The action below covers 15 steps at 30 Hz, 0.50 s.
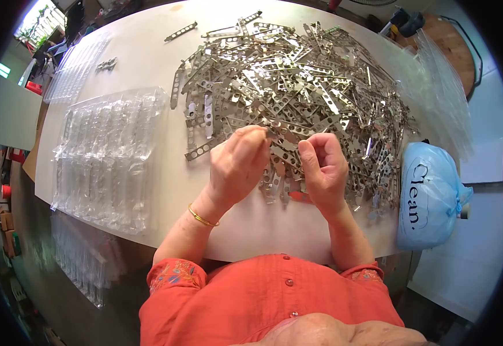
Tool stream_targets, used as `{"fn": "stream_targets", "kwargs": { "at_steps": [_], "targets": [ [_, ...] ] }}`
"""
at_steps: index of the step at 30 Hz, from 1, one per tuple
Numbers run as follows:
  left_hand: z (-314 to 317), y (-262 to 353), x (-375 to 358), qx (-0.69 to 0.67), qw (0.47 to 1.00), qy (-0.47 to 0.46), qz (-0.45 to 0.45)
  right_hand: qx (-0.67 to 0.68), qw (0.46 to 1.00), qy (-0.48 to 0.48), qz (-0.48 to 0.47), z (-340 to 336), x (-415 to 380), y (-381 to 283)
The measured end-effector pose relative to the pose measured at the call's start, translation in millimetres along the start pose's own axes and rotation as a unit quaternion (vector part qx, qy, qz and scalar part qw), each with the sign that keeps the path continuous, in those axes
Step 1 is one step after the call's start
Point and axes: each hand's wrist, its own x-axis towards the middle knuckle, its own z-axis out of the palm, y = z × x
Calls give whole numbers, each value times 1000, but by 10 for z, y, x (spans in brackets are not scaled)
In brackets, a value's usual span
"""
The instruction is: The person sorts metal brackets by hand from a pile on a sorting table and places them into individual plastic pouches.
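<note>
Left hand (237,164) and right hand (327,173) pinch narrowly, contents unclear, at piled metal strips (289,86), apparently mid-handling, any next move likely needing a steady grip

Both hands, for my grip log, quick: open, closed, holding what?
Left hand: curled closed; whether it pinches anything cannot be told.
Right hand: also curled closed; contents, if any, cannot be told.

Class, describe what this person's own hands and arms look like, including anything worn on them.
The left hand and right hand are both gloveless. A slim gold-coloured bangle rings the left wrist; none shows on the right. The left sleeve and right sleeve are short and orange-red, with multicoloured embroidery, plainly floral on the left.
</note>
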Motion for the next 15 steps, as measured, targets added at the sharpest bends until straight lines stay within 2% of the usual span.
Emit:
{"fn": "stream_targets", "kwargs": {
  "at_steps": [1, 3, 5, 7, 9, 11, 15],
  "targets": [
    [-5, 6, -1, -4, 1000, -2, 1, -2, 1000, 4, 1, -41, -12, -3],
    [-39, 34, -3, 78, 989, -59, 109, 182, 961, -113, 173, -112, -28, -75],
    [-45, 80, -28, 103, 984, -83, 117, 181, 955, -128, 200, -143, -58, -132],
    [-24, 88, -39, 115, 977, -85, 159, 270, 904, -188, 274, -193, -73, -140],
    [8, 86, -59, 115, 976, -76, 170, 283, 898, -189, 280, -220, -69, -171],
    [21, 83, -67, 106, 974, -76, 187, 328, 867, -216, 307, -242, -49, -202],
    [49, 85, -84, 94, 974, -82, 189, 327, 860, -241, 310, -258, -50, -151]
  ]
}}
